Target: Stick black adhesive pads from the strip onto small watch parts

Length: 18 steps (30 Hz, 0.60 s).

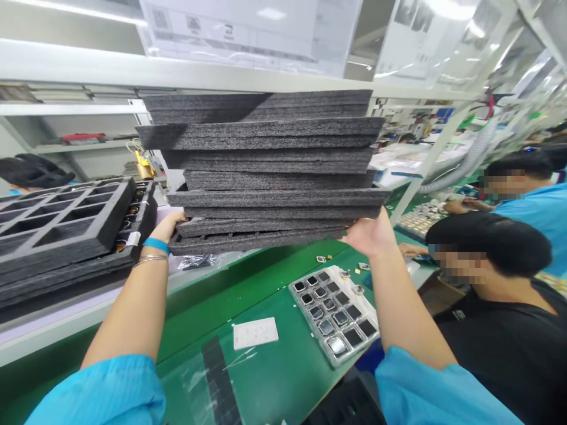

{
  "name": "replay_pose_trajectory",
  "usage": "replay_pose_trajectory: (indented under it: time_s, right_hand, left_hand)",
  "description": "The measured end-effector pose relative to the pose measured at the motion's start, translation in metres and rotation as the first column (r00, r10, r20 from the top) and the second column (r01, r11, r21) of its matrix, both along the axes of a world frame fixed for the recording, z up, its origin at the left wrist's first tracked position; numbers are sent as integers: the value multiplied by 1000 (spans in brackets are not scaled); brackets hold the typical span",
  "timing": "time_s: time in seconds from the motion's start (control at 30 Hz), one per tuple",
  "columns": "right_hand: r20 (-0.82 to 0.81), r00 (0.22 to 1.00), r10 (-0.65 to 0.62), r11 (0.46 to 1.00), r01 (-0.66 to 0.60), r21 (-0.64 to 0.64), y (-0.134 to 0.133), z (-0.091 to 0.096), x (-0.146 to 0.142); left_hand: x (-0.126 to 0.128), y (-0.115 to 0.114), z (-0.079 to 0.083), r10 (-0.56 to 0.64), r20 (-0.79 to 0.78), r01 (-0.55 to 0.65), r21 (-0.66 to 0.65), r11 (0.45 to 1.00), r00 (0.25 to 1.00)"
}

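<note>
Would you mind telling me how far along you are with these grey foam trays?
Done: one pile of foam trays already lies on the bench at left. In hand: your left hand and right hand lift a tall stack of grey foam trays. Left: a tray of dark square parts sits untouched on the green mat.

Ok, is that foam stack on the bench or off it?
Off it: left hand and right hand hold the grey foam stack up, green bench showing below.

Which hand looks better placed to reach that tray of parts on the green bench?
Probably the right hand: it sits almost above the tray of parts, while the left hand is farther away, at the other end of the stack of grey foam trays.
</note>
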State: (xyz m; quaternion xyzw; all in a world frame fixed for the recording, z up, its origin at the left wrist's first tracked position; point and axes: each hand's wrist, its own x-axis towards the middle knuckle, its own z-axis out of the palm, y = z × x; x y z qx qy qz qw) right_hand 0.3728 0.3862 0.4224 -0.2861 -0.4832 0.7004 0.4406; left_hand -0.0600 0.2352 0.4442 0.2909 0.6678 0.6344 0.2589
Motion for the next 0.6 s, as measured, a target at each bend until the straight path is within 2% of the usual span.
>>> replay_pose_trajectory:
  time_s: [0.1, 0.17, 0.27, 0.37, 0.47, 0.6]
  right_hand:
    - [-127, 992, 16, 1000, -17, -9, -17, -10, 8]
    - [-130, 991, 3, 1000, 0, 23, -32, -15, 13]
    - [-85, 995, -46, 997, 51, 49, -57, -20, 20]
    - [-175, 979, -103, 991, 116, 68, -82, -23, 28]
    - [-259, 955, -146, 982, 171, 75, -105, -27, 37]
    - [-219, 958, -183, 967, 215, 134, -139, -25, 45]
  left_hand:
    - [-8, -4, -3, -27, -18, 27, -11, 1000, 999]
    - [-11, -4, -4, -29, -58, 28, -19, 999, 998]
    - [-12, -6, -6, -32, -214, 31, -10, 999, 976]
    - [-12, -8, -8, -75, -364, 64, -43, 997, 928]
    - [-12, -11, -9, -138, -400, 112, -88, 990, 906]
    - [-8, -16, -11, -241, -413, 220, -97, 971, 878]
